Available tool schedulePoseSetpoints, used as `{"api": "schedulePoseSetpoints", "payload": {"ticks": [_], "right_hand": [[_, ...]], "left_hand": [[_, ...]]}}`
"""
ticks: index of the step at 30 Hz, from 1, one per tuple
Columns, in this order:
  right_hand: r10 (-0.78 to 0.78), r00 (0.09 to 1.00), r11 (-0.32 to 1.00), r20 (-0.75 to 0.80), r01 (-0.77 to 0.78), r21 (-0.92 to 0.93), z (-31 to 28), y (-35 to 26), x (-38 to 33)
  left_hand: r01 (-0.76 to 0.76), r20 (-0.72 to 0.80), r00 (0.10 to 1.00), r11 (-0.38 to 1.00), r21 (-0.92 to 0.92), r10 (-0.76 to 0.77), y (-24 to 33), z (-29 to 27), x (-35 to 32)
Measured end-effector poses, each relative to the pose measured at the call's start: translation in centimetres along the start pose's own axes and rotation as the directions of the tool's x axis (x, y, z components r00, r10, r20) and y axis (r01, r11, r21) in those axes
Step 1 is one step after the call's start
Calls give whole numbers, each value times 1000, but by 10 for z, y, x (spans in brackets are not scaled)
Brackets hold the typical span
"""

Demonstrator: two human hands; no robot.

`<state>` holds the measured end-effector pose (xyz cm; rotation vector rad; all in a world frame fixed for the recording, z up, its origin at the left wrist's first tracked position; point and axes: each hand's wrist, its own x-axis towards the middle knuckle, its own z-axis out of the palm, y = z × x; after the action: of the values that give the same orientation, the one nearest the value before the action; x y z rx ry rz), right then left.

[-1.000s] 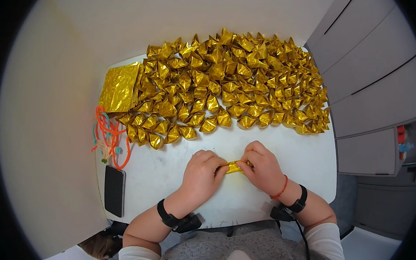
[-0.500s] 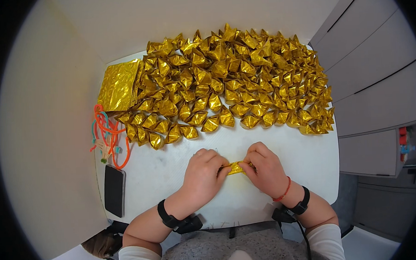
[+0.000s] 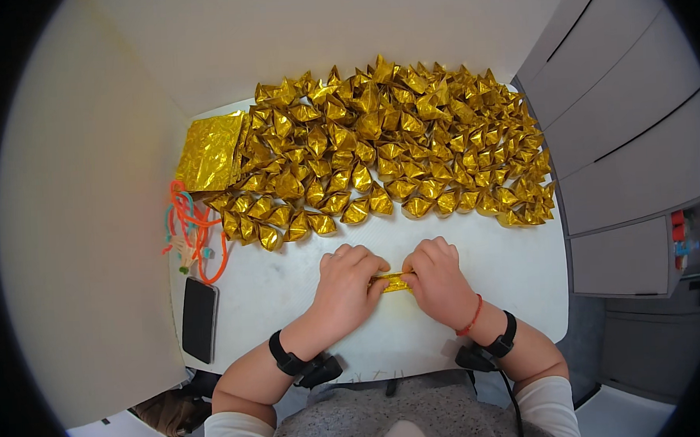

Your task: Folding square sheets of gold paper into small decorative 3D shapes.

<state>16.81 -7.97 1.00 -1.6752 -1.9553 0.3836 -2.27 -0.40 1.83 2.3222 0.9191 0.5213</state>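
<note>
A narrow strip of folded gold foil paper [image 3: 396, 282] is stretched between my two hands, just above the white table near its front. My left hand [image 3: 346, 279] pinches the strip's left end between thumb and fingers. At the other end my right hand [image 3: 439, 281] grips it the same way, with a red cord bracelet on the wrist. My fingers hide both ends of the strip. Beyond my hands, a large pile of folded gold paper ingots [image 3: 355, 211] spreads over the back half of the table.
A stack of flat gold foil sheets [image 3: 210, 153] lies at the back left. Nearer are tangled orange and teal cords [image 3: 198, 225] and a dark phone [image 3: 200, 319]. White walls [image 3: 318, 32] border the table behind and left; grey cabinets [image 3: 621, 167] stand right.
My right hand has turned slightly and drawn its fingers in over the strip, which lies straighter and flatter between my hands. The whole view has shifted a little.
</note>
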Motion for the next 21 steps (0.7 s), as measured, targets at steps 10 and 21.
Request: {"api": "schedulePoseSetpoints", "payload": {"ticks": [10,21], "right_hand": [[-104,994,994,-38,102,-51,-1,-1,-7],[-147,980,986,138,133,102,-25,-8,-12]], "left_hand": [[4,21,1000,996,-89,-2,-6,4,-1],[-115,72,990,987,-116,123,8,-1,-5]]}}
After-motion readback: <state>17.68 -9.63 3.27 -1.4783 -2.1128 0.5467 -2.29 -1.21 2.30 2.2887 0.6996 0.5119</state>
